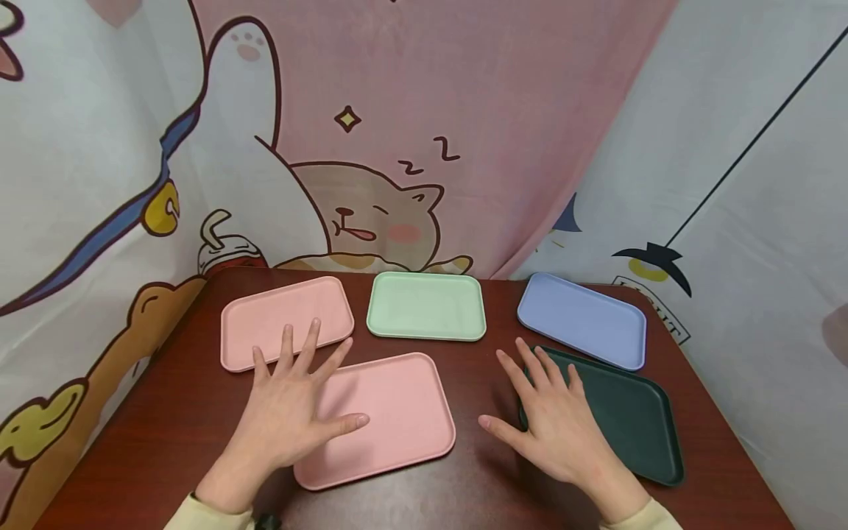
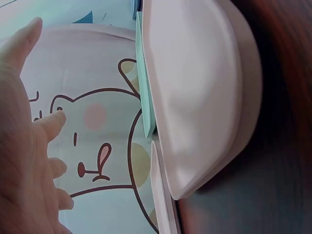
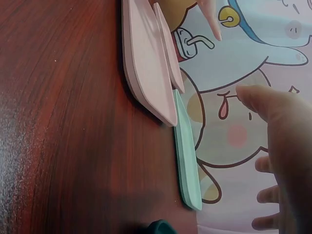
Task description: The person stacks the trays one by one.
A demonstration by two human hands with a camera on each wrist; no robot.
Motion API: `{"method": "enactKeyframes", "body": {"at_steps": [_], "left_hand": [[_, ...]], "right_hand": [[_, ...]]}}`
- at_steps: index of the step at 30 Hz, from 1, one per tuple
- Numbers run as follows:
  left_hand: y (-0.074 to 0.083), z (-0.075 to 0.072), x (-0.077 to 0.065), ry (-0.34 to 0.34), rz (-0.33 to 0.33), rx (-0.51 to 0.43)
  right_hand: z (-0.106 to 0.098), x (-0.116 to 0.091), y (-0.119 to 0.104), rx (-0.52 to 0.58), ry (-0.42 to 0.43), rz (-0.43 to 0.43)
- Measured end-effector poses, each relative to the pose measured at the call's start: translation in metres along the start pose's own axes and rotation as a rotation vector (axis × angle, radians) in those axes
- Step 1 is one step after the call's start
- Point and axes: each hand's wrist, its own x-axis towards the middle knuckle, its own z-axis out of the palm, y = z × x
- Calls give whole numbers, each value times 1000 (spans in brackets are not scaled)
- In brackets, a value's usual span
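My left hand [image 1: 288, 405], fingers spread and holding nothing, hovers palm down over the left part of the larger pink tray [image 1: 391, 412]. Its fingertips overlap the smaller pink tray [image 1: 285, 313] behind. On the other side, my right hand [image 1: 553, 416] is spread the same way, over the left edge of the dark green tray [image 1: 632, 419]. In the left wrist view, the thumb and fingers [image 2: 51, 126] stand apart from the large pink tray [image 2: 195, 87]. Nothing lies in the right hand [image 3: 287, 131] in the right wrist view either.
A light green tray [image 1: 426, 305] sits at the back middle of the brown table [image 1: 477, 486]. Towards the back right lies a blue tray [image 1: 583, 316], right against the dark green one. A printed cartoon curtain [image 1: 503, 132] hangs around the table's back and sides.
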Motion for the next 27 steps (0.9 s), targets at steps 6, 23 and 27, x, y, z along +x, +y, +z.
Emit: {"method": "enactKeyframes", "body": {"at_steps": [6, 23, 27], "left_hand": [[0, 1, -4, -23, -41, -52], [-5, -2, -17, -53, -177, -224], [-6, -3, -18, -56, -200, -253]], "right_hand": [[1, 1, -3, 45, -8, 10], [4, 7, -11, 265, -32, 53], [5, 9, -13, 331, -33, 59]]}}
